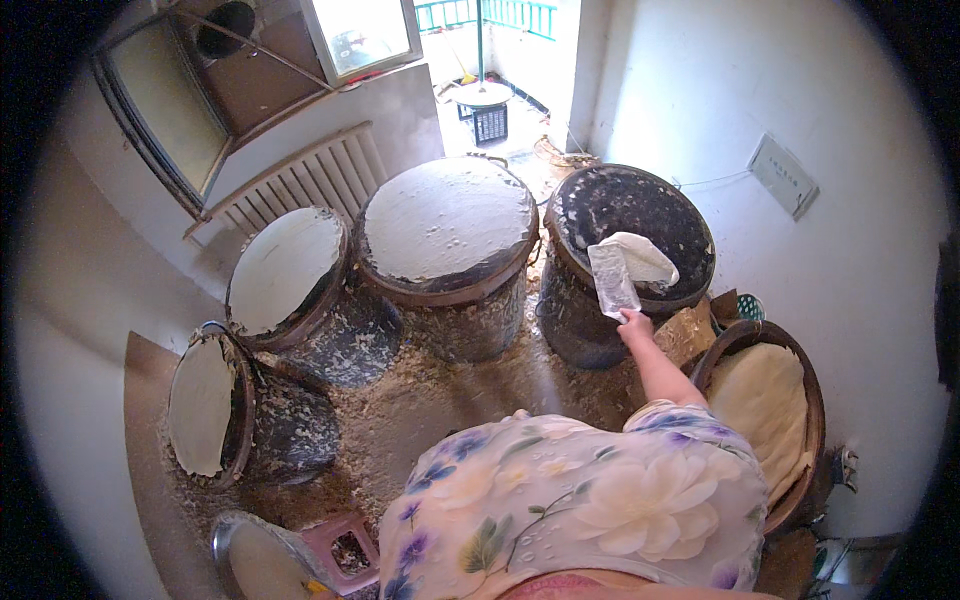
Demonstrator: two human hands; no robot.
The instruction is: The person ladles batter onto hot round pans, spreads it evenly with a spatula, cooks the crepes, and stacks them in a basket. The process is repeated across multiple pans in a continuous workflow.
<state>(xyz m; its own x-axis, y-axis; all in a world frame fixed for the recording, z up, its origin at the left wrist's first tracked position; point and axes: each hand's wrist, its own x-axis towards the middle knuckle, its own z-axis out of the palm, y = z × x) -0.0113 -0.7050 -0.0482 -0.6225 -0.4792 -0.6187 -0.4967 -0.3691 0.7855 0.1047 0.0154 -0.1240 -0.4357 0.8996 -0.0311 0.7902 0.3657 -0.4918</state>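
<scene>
My right hand [635, 328] is closed around the handle of a clear plastic scoop [612, 280], arm stretched forward. Beneath the scoop is a round dark griddle [625, 200] on a drum-shaped stove, its surface flecked with pale scraps. A pool of pale batter [648, 260] lies on the griddle's near side, beside the scoop. Whether batter is still inside the scoop, I cannot tell. My left hand does not show; the floral shirt fills the lower middle.
Pale sheets cover griddles at the centre [445, 220], left [285, 270], far left [200, 405] and right [760, 400]. A basin of pale liquid [265, 565] and a pink plastic container [345, 550] stand lower left. A radiator [300, 180] lines the wall; scraps litter the floor.
</scene>
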